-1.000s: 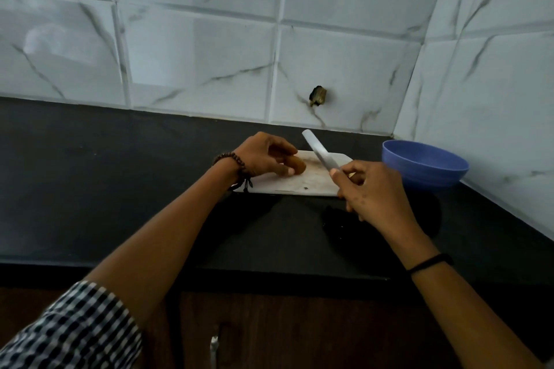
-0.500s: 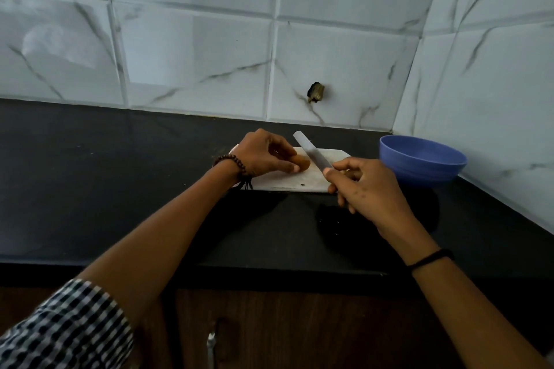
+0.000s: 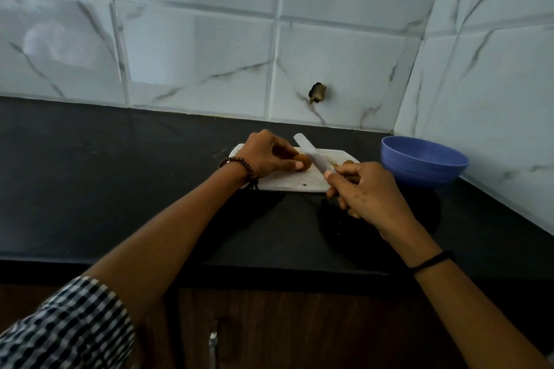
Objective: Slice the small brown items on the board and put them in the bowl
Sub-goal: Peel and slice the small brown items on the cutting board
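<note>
While the white cutting board [image 3: 287,181] sits on the black counter [image 3: 120,189], I'm seeing one small brown item [image 3: 303,162] on it, pinched at the tips of the left hand [image 3: 265,156], with the thumb and fingers curled round it. The knife [image 3: 311,155] blade angles across right beside that item, touching it as far as I can tell. The right hand [image 3: 370,193] is wrapped round the knife handle. Another brown piece [image 3: 347,162] peeks out just past its knuckles. The blue bowl [image 3: 422,168] stands just right of the board.
</note>
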